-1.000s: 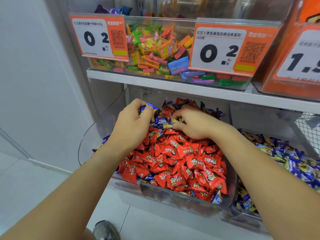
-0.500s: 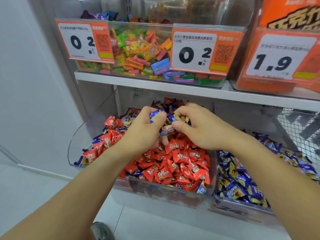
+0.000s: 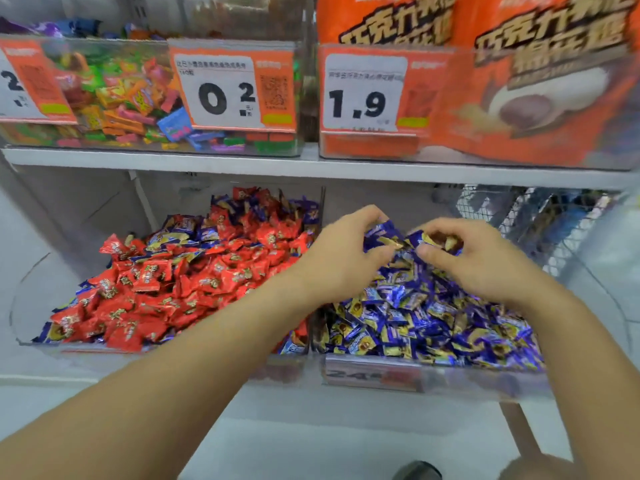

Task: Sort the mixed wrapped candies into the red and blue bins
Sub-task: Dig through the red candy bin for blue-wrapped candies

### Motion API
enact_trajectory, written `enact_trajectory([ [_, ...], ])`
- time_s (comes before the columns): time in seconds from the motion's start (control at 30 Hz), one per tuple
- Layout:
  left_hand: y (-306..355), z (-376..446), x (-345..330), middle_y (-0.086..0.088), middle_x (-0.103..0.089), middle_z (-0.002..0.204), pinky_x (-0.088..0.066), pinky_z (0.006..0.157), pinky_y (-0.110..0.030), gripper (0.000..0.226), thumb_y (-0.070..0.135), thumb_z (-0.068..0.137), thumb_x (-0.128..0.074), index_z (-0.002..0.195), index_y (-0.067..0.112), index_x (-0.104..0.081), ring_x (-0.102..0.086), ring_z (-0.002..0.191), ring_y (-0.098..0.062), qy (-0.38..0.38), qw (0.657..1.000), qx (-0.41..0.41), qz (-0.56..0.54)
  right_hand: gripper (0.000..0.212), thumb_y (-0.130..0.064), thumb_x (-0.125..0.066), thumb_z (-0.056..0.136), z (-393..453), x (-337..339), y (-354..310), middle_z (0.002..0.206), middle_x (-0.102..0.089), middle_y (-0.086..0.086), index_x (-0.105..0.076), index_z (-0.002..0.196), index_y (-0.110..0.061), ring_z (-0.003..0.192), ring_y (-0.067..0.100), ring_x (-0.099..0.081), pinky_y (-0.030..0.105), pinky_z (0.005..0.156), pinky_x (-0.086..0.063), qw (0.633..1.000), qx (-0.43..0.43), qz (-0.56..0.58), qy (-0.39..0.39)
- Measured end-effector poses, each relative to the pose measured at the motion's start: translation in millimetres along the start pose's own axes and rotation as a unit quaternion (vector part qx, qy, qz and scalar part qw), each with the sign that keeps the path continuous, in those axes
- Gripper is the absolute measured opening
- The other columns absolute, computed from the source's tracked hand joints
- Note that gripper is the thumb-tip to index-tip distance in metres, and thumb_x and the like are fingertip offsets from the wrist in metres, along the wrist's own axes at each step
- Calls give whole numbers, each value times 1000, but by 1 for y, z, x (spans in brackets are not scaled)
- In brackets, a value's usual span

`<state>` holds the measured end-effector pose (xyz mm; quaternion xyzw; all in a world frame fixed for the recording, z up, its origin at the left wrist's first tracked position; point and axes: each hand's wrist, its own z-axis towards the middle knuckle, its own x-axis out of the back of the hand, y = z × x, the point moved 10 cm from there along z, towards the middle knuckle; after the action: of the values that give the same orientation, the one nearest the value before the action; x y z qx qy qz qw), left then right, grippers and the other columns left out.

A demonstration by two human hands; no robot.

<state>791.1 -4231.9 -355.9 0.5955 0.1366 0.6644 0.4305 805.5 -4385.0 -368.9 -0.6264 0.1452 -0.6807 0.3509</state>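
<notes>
Blue candies (image 3: 388, 233) in both curled hands (image 3: 346, 258) (image 3: 478, 261) over blue bin (image 3: 433, 379)

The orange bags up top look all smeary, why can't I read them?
Head view: the orange bags are motion-blurred, worst at the right edge; the 1.9 price tag stays readable; both hands and the blue candies are softly blurred.
</notes>
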Motion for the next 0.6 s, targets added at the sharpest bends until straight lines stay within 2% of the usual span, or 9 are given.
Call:
enact_trajectory([
  [0.1, 2, 13, -31, -4, -49, 114, -38, 88, -26, 41, 20, 91, -63, 129, 28, -49, -55, 102, -21, -67, 997, 11, 36, 40, -11, -71, 89, -5, 7, 17, 111, -69, -15, -70, 119, -37, 99, 6, -64, 36, 95, -51, 998, -18, 57, 7],
  [0.17, -5, 14, -49, -8, -40, 129, -37, 105, -33, 65, 25, 91, -64, 146, 30, -30, -50, 117, -25, -133, 987, 34, 86, 53, -9, -72, 87, -8, 10, 23, 130, -62, -7, -63, 128, -42, 109, 16, -65, 40, 100, -51, 997, -28, 69, 8],
  [0.23, -10, 12, -48, -11, -40, 136, -32, 111, -48, 72, 26, 91, -61, 150, 25, -20, -42, 127, -32, -119, 971, 29, 203, 56, -10, -68, 90, -10, 15, 24, 141, -56, -9, -57, 137, -39, 118, 17, -61, 29, 106, -45, 1000, -22, 10, 17],
  [0.3, -6, 7, -33, -9, -47, 132, -32, 109, -49, 59, 25, 91, -58, 144, 21, -33, -42, 125, -31, -64, 958, -8, 280, 49, -13, -62, 94, -9, 16, 16, 141, -55, -12, -57, 138, -34, 119, 16, -60, 13, 98, -38, 998, -10, -52, 37],
  [0.33, -6, 3, -24, -8, -49, 129, -34, 107, -47, 49, 26, 91, -58, 138, 19, -43, -42, 124, -30, -43, 956, -24, 289, 44, -15, -60, 96, -7, 11, 8, 141, -57, -11, -60, 136, -32, 121, 17, -59, 12, 98, -37, 997, 4, -60, 43],
  [0.4, -15, -7, -4, -8, -52, 122, -38, 103, -46, 38, 35, 90, -54, 124, 17, -58, -44, 120, -31, -5, 953, -35, 299, 39, -25, -57, 99, -1, -17, -11, 147, -53, -6, -59, 137, -31, 136, 16, -47, 21, 111, -31, 996, 42, -79, 5],
  [0.47, -31, -20, 15, -7, -53, 120, -41, 101, -45, 48, 48, 88, -44, 120, 17, -60, -45, 119, -29, 21, 958, -12, 287, 49, -44, -51, 101, 5, -65, -17, 161, -31, -3, -44, 148, -37, 150, 21, -23, 44, 123, -18, 986, 49, -124, -98],
  [0.53, -47, -32, 30, -6, -52, 127, -40, 104, -45, 58, 55, 90, -34, 129, 17, -55, -44, 123, -27, 32, 963, 11, 266, 62, -62, -39, 99, 7, -102, -3, 168, -1, -6, -20, 155, -46, 154, 23, 6, 61, 121, -1, 961, 4, -204, -189],
  [0.6, -62, -44, 45, -4, -50, 133, -37, 107, -43, 59, 55, 95, -30, 136, 18, -50, -43, 126, -24, 36, 968, 30, 245, 66, -71, -27, 96, 14, -111, 15, 167, 12, -7, -5, 155, -51, 152, 22, 18, 64, 119, 6, 940, -36, -264, -214],
])
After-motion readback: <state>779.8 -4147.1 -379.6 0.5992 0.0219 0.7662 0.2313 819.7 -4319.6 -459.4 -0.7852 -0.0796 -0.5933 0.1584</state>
